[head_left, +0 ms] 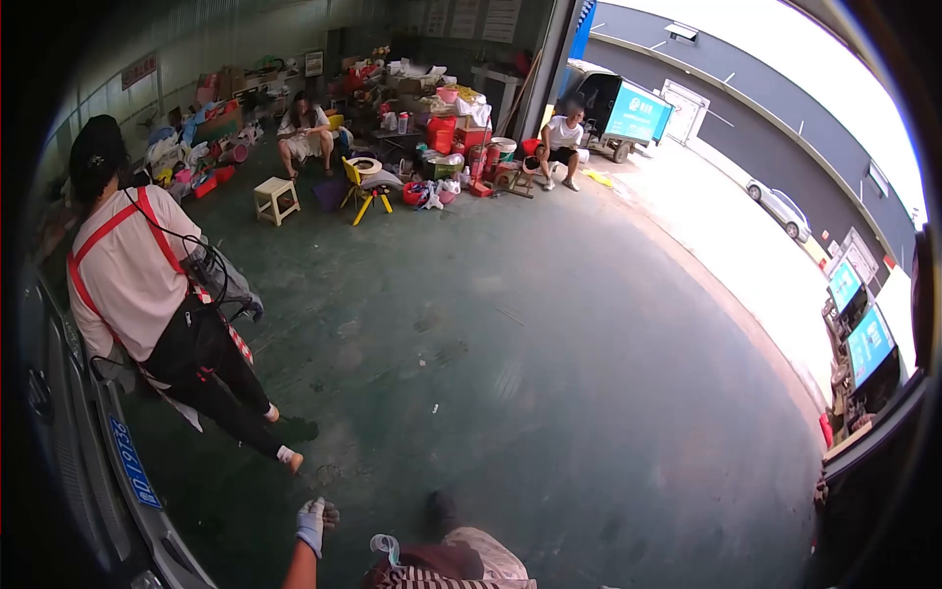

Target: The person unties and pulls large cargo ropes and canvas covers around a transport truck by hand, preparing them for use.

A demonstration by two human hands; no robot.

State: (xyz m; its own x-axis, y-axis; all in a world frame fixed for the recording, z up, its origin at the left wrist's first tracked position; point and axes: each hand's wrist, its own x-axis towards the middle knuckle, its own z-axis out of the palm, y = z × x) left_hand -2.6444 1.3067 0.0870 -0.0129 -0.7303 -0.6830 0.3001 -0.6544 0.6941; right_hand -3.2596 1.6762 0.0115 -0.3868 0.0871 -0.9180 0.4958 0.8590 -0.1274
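My left hand, in a pale glove with greyish fingers, hangs over the green floor at the bottom of the view. Its fingers are curled in, and nothing shows in them. To its right, at my body, is a small pale blue and white looped item against dark and striped clothing. One dark shoe of mine points forward. My right hand is out of the frame.
A person in red straps walks at left, beside a parked vehicle. Two people sit farther back, near a white stool, a yellow chair and piled goods. At right, the doorway opens onto a bright yard with blue-panelled carts.
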